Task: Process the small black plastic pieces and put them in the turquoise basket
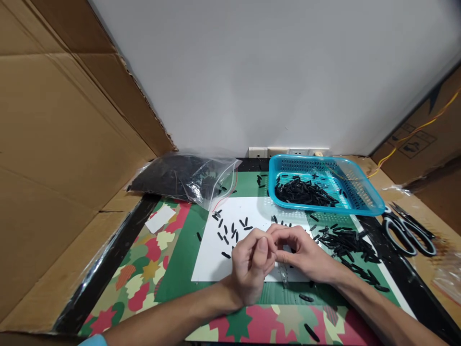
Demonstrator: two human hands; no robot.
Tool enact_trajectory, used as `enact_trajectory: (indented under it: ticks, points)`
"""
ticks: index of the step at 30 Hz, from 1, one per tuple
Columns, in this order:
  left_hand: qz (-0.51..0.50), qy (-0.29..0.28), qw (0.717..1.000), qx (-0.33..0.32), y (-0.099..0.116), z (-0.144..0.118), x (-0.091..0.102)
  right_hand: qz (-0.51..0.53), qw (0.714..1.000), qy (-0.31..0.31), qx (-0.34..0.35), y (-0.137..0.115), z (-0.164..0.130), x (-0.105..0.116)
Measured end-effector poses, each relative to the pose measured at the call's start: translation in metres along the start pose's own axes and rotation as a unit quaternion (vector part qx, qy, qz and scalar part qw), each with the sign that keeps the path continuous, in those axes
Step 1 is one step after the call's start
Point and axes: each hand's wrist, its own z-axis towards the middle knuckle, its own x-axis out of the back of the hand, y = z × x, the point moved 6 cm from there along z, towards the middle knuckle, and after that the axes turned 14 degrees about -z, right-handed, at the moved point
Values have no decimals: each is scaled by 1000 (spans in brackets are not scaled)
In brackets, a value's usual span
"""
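My left hand is closed, its thumb and fingers pressed together over the white sheet. Fingertip to fingertip with it, my right hand is pinched shut. Whatever lies between the fingers is too small or hidden to make out. Small black elongated pieces are scattered on the sheet left of my hands. A denser pile of black pieces lies by my right wrist. Under the right hand a narrow strip of clear plastic shows, partly hidden.
Behind my hands stands a blue basket holding many black pieces. A clear zip bag full of dark material lies back left. Scissors rest at the right. Cardboard walls the left side; sockets line the back wall.
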Motion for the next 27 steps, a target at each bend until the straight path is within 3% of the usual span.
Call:
enact_trajectory:
  ticks: [4, 8, 14, 19, 23, 27]
  points:
    - [4, 35, 998, -53, 13, 10, -8, 28, 999, 22, 0, 4, 2, -1]
    - [10, 83, 994, -64, 18, 21, -5, 41, 998, 47, -20, 11, 3, -4]
    - [-114, 127, 984, 53, 10, 36, 6, -64, 989, 115, -66, 18, -2, 4]
    - [-176, 142, 967, 114, 13, 46, 18, -233, 954, 191, 2, -6, -10, 16]
    - [-148, 107, 976, 122, 18, 49, 18, -246, 932, 263, 47, -17, -18, 32]
    - [-95, 22, 978, 184, 6, 41, 6, -199, 942, 265, 49, -12, -18, 43]
